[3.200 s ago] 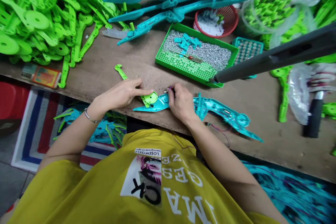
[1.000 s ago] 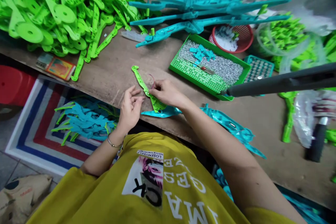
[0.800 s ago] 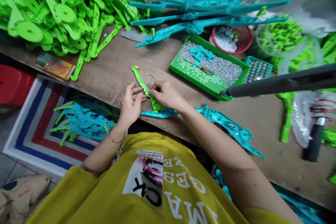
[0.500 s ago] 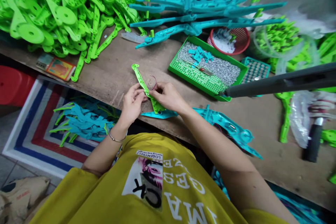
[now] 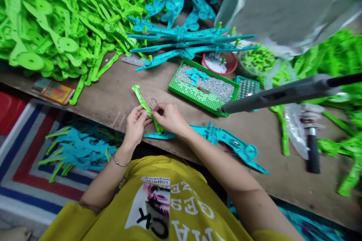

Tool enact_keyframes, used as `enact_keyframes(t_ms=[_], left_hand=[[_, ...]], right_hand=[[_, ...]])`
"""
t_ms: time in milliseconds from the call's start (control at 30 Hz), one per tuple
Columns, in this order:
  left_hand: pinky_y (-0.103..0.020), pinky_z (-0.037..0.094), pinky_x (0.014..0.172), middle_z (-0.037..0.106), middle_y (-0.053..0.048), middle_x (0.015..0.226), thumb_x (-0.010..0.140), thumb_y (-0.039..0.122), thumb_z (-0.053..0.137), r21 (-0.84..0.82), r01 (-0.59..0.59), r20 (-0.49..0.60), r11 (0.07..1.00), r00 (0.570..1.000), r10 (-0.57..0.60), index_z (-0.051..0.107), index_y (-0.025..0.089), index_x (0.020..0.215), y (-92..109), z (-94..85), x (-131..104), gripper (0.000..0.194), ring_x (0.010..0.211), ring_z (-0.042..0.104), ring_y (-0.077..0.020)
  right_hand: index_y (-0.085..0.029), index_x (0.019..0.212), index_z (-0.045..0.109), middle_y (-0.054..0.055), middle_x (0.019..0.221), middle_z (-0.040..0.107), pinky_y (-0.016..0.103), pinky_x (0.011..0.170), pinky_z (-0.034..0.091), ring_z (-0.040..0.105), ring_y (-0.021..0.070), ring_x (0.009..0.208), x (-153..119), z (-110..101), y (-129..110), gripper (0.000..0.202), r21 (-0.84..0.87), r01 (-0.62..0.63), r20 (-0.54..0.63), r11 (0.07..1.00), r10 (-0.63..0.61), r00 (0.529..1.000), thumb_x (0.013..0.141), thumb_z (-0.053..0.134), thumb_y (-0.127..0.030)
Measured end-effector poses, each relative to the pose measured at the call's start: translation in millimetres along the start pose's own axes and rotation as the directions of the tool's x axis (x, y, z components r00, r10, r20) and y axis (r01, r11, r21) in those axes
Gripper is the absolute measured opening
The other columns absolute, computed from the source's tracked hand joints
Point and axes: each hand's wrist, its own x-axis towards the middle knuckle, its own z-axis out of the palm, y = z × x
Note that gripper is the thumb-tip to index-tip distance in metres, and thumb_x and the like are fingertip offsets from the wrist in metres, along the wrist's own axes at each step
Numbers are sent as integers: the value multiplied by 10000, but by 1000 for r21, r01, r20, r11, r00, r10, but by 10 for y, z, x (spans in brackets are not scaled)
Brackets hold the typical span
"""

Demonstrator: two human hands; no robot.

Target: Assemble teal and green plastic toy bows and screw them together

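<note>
- two hands meet near the surface's [image 5: 118, 101] near edge, and you have one green part [image 5: 141, 101] between them.
- your left hand [image 5: 135, 124] holds its middle, thumb and fingers nearly together; the fingers' far sides are hidden behind it.
- your right hand [image 5: 171, 118] also grips it, fingers narrow; you cannot tell whether they pinch anything more.
- a thin wire loop [image 5: 153, 101] shows just beside those fingertips, too faint to follow to either end.
- the green part's lower end meets the blue body [image 5: 220, 135] in your view, but your right hand covers much of that spot, so contact is unclear.
- the blue body lies along the surface's near edge, its middle lost under your right wrist and forearm.
- a gray rod [image 5: 271, 98] crosses your view, hiding the near right corner of the green tray [image 5: 195, 102] and part of the teal tray [image 5: 249, 83].
- the green pile [image 5: 65, 26], at the surface's far left corner, is cut off by the frame.
- below the near edge, the striped box [image 5: 28, 184] is also cut off.
</note>
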Motion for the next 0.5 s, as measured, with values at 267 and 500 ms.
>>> enact_keyframes(t_ms=[267,500], left_hand=[[-318,589,847,746,-48,1001,747,317,773,-15,44,65,999,997,-43,557,182,1168,11,-18,-1,492,919,724,-173],[-316,580,868,726,-53,1049,782,218,712,35,29,59,999,998,-31,517,187,1231,-19,-30,-4,490,975,709,-178]], right_hand=[[-151,765,719,54,773,739,256,722,421,614,136,670,-13,56,19,152,-20,38,-41,999,-39,998,837,595,-202],[-139,760,744,52,718,733,257,709,424,598,132,627,-26,10,-21,165,-25,-5,-6,1000,5,1000,820,596,-182]])
